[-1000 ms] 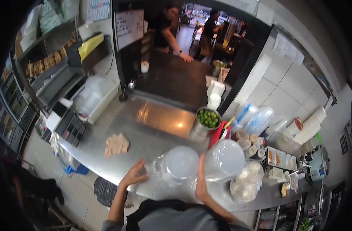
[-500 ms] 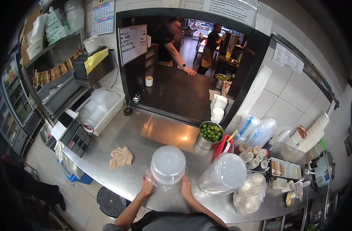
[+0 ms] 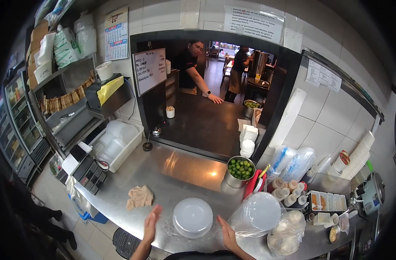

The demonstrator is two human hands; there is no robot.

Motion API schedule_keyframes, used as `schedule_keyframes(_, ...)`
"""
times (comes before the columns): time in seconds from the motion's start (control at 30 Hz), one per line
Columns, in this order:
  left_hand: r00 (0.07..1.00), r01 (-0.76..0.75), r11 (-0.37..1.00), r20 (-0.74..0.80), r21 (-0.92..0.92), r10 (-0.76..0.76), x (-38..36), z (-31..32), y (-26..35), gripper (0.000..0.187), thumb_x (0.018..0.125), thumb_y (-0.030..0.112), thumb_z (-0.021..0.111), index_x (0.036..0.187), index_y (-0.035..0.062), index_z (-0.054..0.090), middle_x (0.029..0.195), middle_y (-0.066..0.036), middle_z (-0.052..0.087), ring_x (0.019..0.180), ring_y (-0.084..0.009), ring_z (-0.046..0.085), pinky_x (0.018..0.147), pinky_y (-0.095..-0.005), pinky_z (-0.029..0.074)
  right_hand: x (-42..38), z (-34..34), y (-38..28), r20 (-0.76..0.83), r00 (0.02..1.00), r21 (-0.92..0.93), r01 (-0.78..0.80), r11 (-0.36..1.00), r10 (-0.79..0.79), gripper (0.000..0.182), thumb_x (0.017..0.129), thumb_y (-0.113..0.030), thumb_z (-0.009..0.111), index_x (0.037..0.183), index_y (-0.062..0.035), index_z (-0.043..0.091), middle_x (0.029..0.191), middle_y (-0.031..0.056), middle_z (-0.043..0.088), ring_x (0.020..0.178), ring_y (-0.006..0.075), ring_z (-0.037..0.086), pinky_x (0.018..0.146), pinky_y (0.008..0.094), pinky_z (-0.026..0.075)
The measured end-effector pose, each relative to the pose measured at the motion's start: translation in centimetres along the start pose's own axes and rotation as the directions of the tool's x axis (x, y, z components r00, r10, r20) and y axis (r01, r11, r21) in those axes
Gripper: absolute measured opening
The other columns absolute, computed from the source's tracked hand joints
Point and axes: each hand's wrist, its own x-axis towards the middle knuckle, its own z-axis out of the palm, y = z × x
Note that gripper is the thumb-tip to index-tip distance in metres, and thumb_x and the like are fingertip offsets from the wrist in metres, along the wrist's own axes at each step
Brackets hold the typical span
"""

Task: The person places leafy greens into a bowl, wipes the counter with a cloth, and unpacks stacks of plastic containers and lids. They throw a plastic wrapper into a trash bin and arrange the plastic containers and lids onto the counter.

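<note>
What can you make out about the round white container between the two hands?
The round container looks like translucent whitish plastic, with a smooth, broad top and a rounded rim. It sits top-up on the steel counter, loose clear plastic film spread around its base. The left hand and right hand flank it, open, without a grip; whether they touch the film is unclear. Its sides and contents can't be made out.

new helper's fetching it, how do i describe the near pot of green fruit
Find the serving window, then the steel counter below it. At the window's lower right corner stands a metal pot of round green fruit, nearer than its lookalike on the dark ledge.
</note>
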Motion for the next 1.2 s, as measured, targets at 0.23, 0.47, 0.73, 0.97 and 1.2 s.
schedule_keyframes(0.23, 0.994, -0.011, 0.947, 0.105, 0.322, -0.025, 1.9, 2.7, -12.2, 0.048, 0.093, 0.029, 0.031, 0.128, -0.0026, 0.036, 0.125, -0.017, 0.047, 0.118, -0.0249, 0.042, 0.098, -0.0351, 0.033, 4.4, 6.6, 2.4, -0.203, 0.95, 0.432, -0.13, 0.893, 0.237, 0.052, 0.097, -0.033, 0.017, 0.135, -0.0013, 0.031, 0.138, 0.0141, 0.034, 0.126, 0.0246, 0.035, 0.106, 0.0313, 0.023)
schedule_keyframes(0.47, 0.981, -0.07, 0.961, 0.193, 0.268, 0.018, 5.7, -2.0, -18.7, 0.044, 0.089, 0.017, 0.041, 0.129, -0.0013, 0.036, 0.134, -0.023, 0.035, 0.123, -0.0323, 0.037, 0.1, -0.0341, 0.033, 2.9, 5.6, 9.8, -0.059, 0.965, -0.021, -0.256, 0.966, 0.255, 0.048, 0.096, -0.026, 0.026, 0.134, 0.0026, 0.029, 0.137, 0.0209, 0.032, 0.128, 0.0318, 0.029, 0.106, 0.0334, 0.021)
schedule_keyframes(0.73, 0.929, -0.318, 0.457, 0.176, 0.83, 0.326, 0.3, -4.7, -7.5, 0.041, 0.077, 0.009, 0.058, 0.118, 0.0075, 0.053, 0.122, -0.018, 0.05, 0.122, -0.035, 0.039, 0.101, -0.0501, 0.025, -8.1, 0.4, 12.9, 0.258, 0.94, -0.008, -0.227, 0.974, 0.221, 0.039, 0.088, -0.019, 0.054, 0.121, -0.0008, 0.047, 0.121, 0.0184, 0.049, 0.112, 0.0276, 0.047, 0.094, 0.0336, 0.037)
schedule_keyframes(0.97, 0.906, -0.135, 0.108, 0.078, 0.985, 0.416, 8.7, -10.0, -5.6, 0.038, 0.077, 0.012, 0.056, 0.115, 0.0107, 0.053, 0.128, -0.014, 0.043, 0.122, -0.0359, 0.035, 0.098, -0.048, 0.028, -4.3, 4.5, 1.8, 0.711, 0.675, -0.014, -0.265, 0.964, 0.196, 0.031, 0.09, -0.019, 0.045, 0.12, -0.0149, 0.048, 0.076, 0.0084, 0.061, 0.066, 0.0179, 0.059, 0.064, 0.0309, 0.046)
schedule_keyframes(1.2, 0.982, 0.008, 0.358, -0.074, 0.934, 0.172, -1.7, -12.1, -9.0, 0.029, 0.081, 0.021, 0.056, 0.105, 0.0048, 0.054, 0.099, -0.02, 0.059, 0.09, -0.0391, 0.056, 0.079, -0.046, 0.044, 0.4, 13.7, -6.7, 0.844, 0.473, 0.172, 0.207, 0.963, -0.252, 0.073, 0.083, -0.009, 0.05, 0.142, -0.0146, 0.009, 0.142, 0.0179, 0.018, 0.128, 0.0342, 0.027, 0.103, 0.0384, 0.027)
